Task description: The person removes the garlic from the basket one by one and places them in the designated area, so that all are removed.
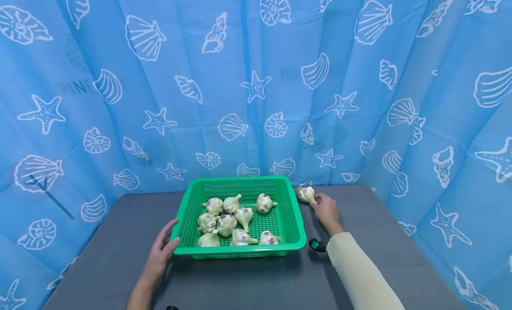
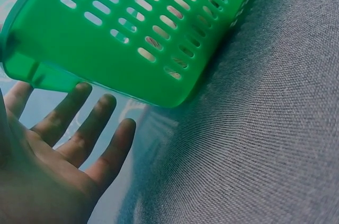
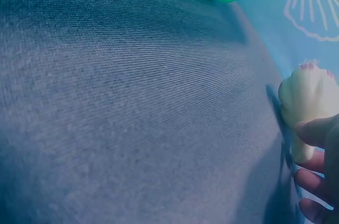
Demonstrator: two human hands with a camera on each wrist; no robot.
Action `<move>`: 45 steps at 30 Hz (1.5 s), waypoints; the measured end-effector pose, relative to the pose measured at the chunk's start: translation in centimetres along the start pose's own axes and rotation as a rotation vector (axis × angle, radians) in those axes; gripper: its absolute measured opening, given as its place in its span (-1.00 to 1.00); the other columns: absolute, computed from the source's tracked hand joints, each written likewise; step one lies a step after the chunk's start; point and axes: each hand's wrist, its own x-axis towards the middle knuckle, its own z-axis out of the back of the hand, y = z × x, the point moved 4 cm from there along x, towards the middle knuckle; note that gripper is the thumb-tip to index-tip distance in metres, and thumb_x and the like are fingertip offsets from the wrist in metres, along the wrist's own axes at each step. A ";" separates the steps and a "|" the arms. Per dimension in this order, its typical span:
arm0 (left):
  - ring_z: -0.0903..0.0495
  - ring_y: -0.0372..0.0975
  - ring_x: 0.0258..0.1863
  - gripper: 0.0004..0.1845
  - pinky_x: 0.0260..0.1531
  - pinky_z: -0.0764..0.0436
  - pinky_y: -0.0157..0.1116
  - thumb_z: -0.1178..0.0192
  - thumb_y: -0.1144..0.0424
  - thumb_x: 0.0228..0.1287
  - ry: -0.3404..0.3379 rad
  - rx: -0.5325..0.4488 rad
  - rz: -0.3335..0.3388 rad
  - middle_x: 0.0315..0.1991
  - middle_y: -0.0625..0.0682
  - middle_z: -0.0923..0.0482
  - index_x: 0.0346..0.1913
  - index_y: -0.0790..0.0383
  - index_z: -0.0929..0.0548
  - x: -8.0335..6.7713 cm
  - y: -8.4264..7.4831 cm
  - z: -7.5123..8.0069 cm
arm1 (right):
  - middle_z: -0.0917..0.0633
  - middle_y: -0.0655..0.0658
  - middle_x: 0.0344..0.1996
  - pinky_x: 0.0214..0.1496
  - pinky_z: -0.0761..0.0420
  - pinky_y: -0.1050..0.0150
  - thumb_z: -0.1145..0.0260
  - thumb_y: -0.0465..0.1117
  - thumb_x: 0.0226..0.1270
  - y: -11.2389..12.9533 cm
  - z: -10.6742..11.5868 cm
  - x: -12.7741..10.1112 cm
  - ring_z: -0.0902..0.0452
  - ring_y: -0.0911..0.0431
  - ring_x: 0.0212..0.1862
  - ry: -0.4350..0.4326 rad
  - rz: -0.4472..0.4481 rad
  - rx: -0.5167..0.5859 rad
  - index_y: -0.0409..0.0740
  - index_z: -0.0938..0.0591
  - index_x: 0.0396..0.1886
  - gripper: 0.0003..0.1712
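My right hand (image 1: 326, 213) pinches a garlic bulb (image 1: 306, 195) by its stem, right of the basket. The right wrist view shows the thumb on the neck of the garlic bulb (image 3: 307, 97), its purple-marked root end facing away from the hand. A green plastic basket (image 1: 239, 249) stands mid-table with several white garlic bulbs (image 1: 226, 224) in it, purple patches on most. At its left end, my left hand (image 1: 158, 254) touches the rim. In the left wrist view the left hand's fingers (image 2: 87, 139) are spread and nearly straight beside the basket's slotted wall (image 2: 122, 49).
The table has a grey cloth top (image 1: 240, 283). A blue curtain (image 1: 256, 56) with white shell and starfish prints hangs behind and at the sides. Beside the right sleeve (image 1: 362, 270) is a black device (image 1: 318, 245). A small dark object (image 1: 172, 307) shows at the bottom edge.
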 end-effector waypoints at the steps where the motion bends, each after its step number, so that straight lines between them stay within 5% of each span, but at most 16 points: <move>1: -0.45 -0.47 0.01 -0.41 -0.14 -0.53 -0.22 0.06 0.14 0.55 0.001 -0.001 -0.002 0.44 0.34 -0.07 0.53 0.07 -0.06 0.0 0.0 0.0 | -0.69 -0.26 -0.18 -0.13 -0.48 -0.05 -0.33 -0.21 0.32 0.0 0.1 0.0 -0.59 -0.12 -0.17 0.003 0.003 0.001 -0.29 -0.59 0.04 -0.64; 15: -0.39 -0.56 0.01 -0.41 -0.09 -0.49 -0.14 0.07 0.12 0.56 0.001 0.023 0.006 0.46 0.33 -0.01 0.52 0.07 -0.05 0.1 0.1 0.1 | -0.70 -0.26 -0.21 -0.20 -0.53 0.01 -0.35 -0.20 0.31 -0.3 1.0 -1.0 -0.60 -0.09 -0.22 0.006 0.024 0.038 -0.31 -0.58 0.06 -0.61; 26: -0.20 0.11 0.29 -0.40 -0.06 -0.48 -0.09 0.05 0.10 0.55 -0.007 0.014 0.023 0.47 0.33 0.01 0.53 0.07 -0.05 0.1 -0.2 -0.2 | -0.69 -0.30 -0.16 -0.15 -0.54 -0.03 -0.34 -0.21 0.33 0.7 3.3 -1.4 -0.60 -0.15 -0.12 -0.036 0.137 0.138 -0.31 -0.61 0.04 -0.65; 38: -0.29 -0.06 0.25 -0.39 -0.07 -0.49 -0.12 0.05 0.08 0.55 -0.010 0.027 0.023 0.47 0.33 0.00 0.53 0.06 -0.05 0.2 -0.2 -0.1 | -0.68 -0.27 -0.11 -0.07 -0.53 -0.04 -0.31 -0.21 0.37 4.1 5.8 -1.9 -0.58 -0.14 -0.05 -0.044 0.224 0.145 -0.28 -0.62 0.04 -0.67; 45: -0.14 0.15 0.34 -0.39 0.02 -0.42 0.07 0.07 0.11 0.56 0.010 0.009 -0.002 0.48 0.35 0.08 0.53 0.10 -0.02 0.0 -0.2 -0.2 | -0.68 -0.27 -0.12 -0.03 -0.51 -0.04 -0.29 -0.18 0.39 7.1 7.3 -1.3 -0.58 -0.14 -0.05 -0.035 0.275 0.158 -0.26 -0.63 0.02 -0.69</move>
